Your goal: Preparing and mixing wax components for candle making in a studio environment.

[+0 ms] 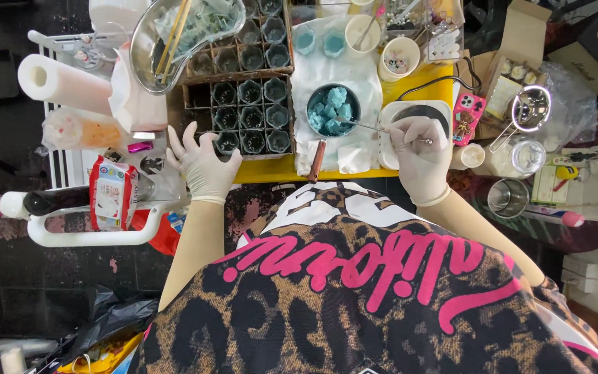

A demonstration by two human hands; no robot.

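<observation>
Overhead, the gloved right hand (418, 154) pinches a thin metal stirring rod (360, 125), its fingers clamped together on the near end; the rod's far tip reaches into a dark round bowl of pale blue chunks (333, 109) on a white cloth (327, 83). Meanwhile the gloved left hand (203, 163), fingers spread apart and holding nothing, rests at the near edge of a compartmented cardboard tray of dark cups (250, 114) on the yellow table (271, 170)

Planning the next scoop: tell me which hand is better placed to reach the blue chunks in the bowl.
Right. The right hand already holds the spoon with its tip in the bowl. The left hand rests at the cup tray, empty.
</observation>
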